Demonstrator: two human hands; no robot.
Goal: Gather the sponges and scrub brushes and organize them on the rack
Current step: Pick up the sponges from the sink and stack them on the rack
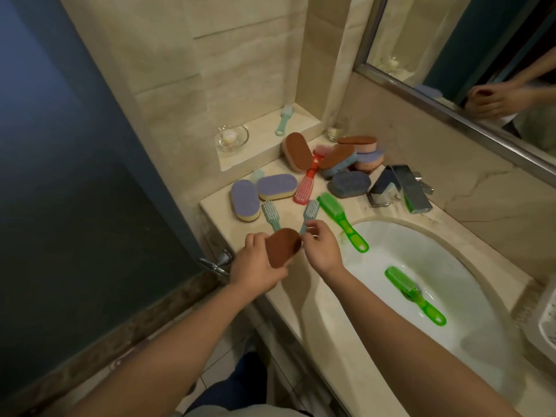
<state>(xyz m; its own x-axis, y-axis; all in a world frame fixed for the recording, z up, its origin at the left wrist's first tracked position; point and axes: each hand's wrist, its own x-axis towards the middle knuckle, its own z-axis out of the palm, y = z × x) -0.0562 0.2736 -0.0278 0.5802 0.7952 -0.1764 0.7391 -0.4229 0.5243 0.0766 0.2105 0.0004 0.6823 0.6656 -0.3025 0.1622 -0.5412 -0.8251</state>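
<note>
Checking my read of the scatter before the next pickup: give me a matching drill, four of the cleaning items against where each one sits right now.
Items:
1. brown sponge
2. light blue brush
3. mint brush
4. green brush

Places:
A. lying in the sink basin
B. pinched at its handle end by the right hand
C. on the raised wall ledge
D. held in the left hand

Pairs: 1-D, 2-B, 3-C, 4-A.
</note>
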